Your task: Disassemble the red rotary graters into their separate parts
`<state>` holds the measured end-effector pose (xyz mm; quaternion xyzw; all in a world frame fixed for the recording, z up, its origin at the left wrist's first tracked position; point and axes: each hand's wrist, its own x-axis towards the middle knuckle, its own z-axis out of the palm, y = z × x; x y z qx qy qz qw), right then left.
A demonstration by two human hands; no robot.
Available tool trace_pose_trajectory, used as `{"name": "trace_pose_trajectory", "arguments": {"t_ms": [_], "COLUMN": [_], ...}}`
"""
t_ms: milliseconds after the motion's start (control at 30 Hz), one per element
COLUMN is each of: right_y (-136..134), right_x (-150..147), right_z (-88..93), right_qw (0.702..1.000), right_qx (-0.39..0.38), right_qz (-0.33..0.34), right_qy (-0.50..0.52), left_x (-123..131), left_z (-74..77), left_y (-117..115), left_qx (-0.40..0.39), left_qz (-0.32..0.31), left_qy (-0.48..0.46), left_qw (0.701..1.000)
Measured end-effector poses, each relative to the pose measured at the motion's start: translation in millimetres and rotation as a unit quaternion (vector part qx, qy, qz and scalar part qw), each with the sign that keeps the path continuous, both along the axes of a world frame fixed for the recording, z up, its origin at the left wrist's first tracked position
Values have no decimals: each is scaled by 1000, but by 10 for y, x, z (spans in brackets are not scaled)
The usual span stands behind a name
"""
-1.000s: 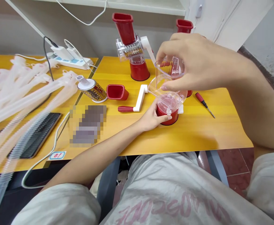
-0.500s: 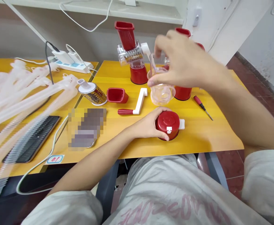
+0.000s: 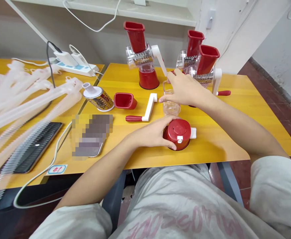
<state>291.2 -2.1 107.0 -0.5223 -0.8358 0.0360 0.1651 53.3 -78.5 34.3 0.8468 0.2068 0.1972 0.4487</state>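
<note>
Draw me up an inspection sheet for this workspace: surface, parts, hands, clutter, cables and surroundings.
Surface: yellow table, with a seam left of centre.
Parts: perforated drum, red chute and red-handled crank lie loose; three assembled graters stand behind.
Left hand: grips the red base.
Right hand: at the clear housing; firmness of hold unclear.
Clutter: translucent tubes across a dark flat device; pixelated item nearby, unidentifiable.
Cables: power strip at back left; white cable hangs over the front edge.
Surroundings: shelf behind, wall switch, reddish floor at right.
</note>
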Motion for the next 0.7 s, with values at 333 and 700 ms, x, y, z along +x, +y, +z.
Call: {"name": "trace_pose_trajectory", "arguments": {"t_ms": [333,700], "right_y": [-445,-1680], "right_x": [34,692], "right_z": [178,-430], "right_qw": [998,973], "right_qx": [31,-186], "right_qz": [-8,55], "right_qy": [49,126], "left_x": [26,271], "left_z": [0,-227], "left_y": [-13,-210], "left_qx": [-4,-37], "left_qz": [11,44], "left_qy": [-3,-76], "left_qw": [1000,995]}}
